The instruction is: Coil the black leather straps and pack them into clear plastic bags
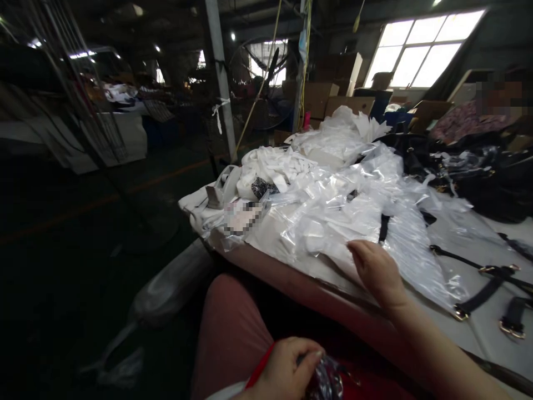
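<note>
My left hand [287, 364] is low over my lap, its fingers closed around a dark strap bundle [327, 380] wrapped in clear plastic, with metal rings showing. My right hand [381, 275] is at the table's near edge, thumb and fingers pinched together at a clear plastic bag [333, 239] in the loose pile. Its fingertips are partly hidden. Right of that hand, black straps [485, 291] with gold-coloured metal rings lie on the white tabletop [462, 339].
A heap of white strips [277, 169] and a tape dispenser [222, 189] occupy the far left corner. Black bags [478, 183] are piled at right, near a person in a patterned top [458, 122]. A stuffed plastic sack [170, 286] lies beside the table. Behind stands a large fan [266, 83].
</note>
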Demonstrator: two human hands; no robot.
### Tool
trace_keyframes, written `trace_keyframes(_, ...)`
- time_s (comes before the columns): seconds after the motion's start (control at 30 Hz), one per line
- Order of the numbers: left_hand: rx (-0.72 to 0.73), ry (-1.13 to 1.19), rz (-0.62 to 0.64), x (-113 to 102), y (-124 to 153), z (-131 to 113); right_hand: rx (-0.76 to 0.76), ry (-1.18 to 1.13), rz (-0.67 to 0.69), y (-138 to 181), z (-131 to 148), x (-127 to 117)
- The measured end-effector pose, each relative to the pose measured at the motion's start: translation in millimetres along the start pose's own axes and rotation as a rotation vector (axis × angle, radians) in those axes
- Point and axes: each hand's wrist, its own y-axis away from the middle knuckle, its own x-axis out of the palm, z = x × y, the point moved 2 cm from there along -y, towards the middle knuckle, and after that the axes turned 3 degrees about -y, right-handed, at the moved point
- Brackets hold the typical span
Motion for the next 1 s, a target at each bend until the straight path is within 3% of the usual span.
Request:
trace_keyframes(0.1,-0.07,0.069,-0.008,-0.8,3.4,-5.9,0.071,-0.166,-0.024,26.7,23.7,-30.2)
trace_keyframes(0.17,-0.131,0.099,0.028,0.9,1.8,-3.5,0.043,-0.326,0.202,48.3,43.9,-42.6)
trace_keyframes(0.27,-0.149,0.173,0.042,5.2,-1.6,5.1,-0.025,-0.469,0.697,84.5,67.8,-45.5)
trace_keyframes(0.33,-0.142,0.199,0.063,8.1,-1.9,8.3,-0.02,-0.446,0.855,105.5,74.5,-42.0)
trace_keyframes(0.6,-0.09,0.064,0.115,8.0,4.3,-11.0,-0.018,-0.112,0.877,127.0,98.7,-21.8)
trace_keyframes(0.77,0.006,-0.005,0.053,9.8,5.7,-12.4,-0.03,0.059,0.717,126.9,111.8,5.0)
trace_keyframes(0.87,-0.081,0.096,0.072,12.0,6.6,-3.1,0.013,-0.03,0.73,128.6,99.8,7.6)
trace_keyframes(1.0,-0.175,0.248,0.133,10.9,8.1,-0.2,0.109,-0.312,0.786,128.1,73.4,-11.7)
